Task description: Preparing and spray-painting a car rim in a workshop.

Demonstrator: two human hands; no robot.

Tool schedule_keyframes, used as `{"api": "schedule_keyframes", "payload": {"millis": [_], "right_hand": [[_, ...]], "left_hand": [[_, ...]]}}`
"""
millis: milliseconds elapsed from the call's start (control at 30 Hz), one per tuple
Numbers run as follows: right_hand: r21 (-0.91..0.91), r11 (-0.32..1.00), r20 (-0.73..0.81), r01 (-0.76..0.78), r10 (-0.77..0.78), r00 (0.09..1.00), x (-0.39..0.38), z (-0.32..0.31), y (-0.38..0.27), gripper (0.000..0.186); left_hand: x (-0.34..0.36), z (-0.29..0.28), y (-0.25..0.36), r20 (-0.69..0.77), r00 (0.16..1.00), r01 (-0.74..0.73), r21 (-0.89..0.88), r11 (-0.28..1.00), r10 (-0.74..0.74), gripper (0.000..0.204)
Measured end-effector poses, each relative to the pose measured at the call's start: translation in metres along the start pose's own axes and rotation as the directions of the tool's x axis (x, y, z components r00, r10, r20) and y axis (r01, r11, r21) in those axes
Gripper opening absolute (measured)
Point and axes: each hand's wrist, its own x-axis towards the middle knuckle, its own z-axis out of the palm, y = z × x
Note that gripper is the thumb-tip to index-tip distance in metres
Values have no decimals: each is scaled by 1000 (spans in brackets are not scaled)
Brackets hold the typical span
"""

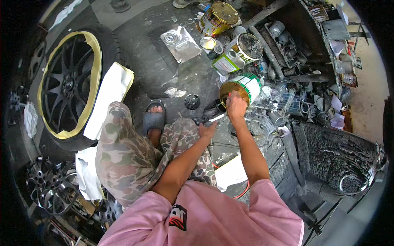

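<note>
My right hand is closed at the mouth of a green and white paint can. The can leans with its amber inside facing me. A small red bit shows by the fingertips, but what they hold is hidden. Lower and to the left, my left hand is curled around a dark tool with a black cup, its shape only partly visible. A white strip lies across the space between cup and hand. A round black dish sits on the floor just left of the cup.
A taped wheel with white paper stands at left. Farther off are a silver tin, a gold can, a white bucket and a green rectangular can. Clutter and a blackened panel fill the right.
</note>
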Motion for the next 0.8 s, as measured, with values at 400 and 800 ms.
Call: {"api": "schedule_keyframes", "payload": {"millis": [400,800], "right_hand": [[27,999,42,-35,34,999,1,4,1,20],[-6,1000,2,17,-17,1000,0,0,-1,12]], "left_hand": [[-12,-6,13,25,997,69,-30,997,-68,110],[-18,-10,20,25,996,84,-14,996,-83,108]]}}
